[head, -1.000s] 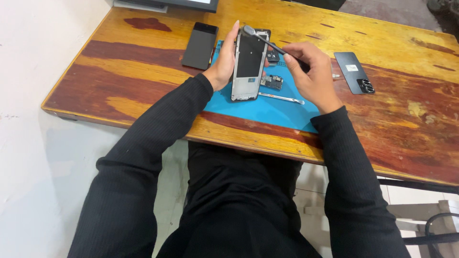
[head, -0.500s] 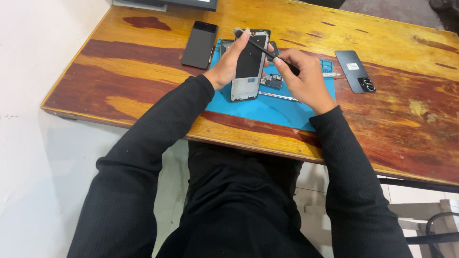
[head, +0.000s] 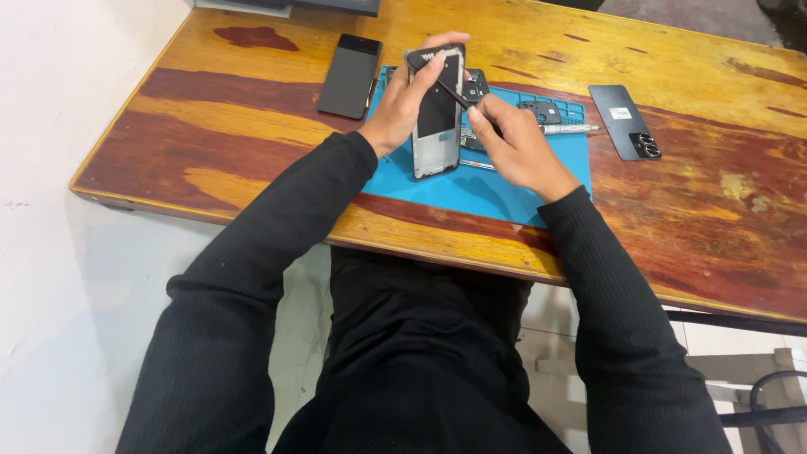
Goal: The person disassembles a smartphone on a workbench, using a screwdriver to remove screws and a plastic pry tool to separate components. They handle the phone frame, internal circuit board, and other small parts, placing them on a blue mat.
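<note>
head view: an opened phone frame (head: 437, 113) stands tilted on its near end on the blue mat (head: 471, 189), near the middle of the wooden table (head: 252, 168). the left hand (head: 402, 109) wraps around its left edge, fingers curled over the far end, closed firmly on it, seemingly to prop it up so its open inside faces the person. the right hand (head: 517, 147) pinches a thin dark tool (head: 439, 80) like a pen, its tip reaching across the upper part of the frame, close to the left thumb. small dark parts (head: 538, 109) and a silver screwdriver (head: 567, 129) lie on the mat just beyond the right hand, kept within reach. a black phone (head: 349, 76) rests flat off the mat to the left, and a dark back cover (head: 626, 133) with camera rings lies to the right
</note>
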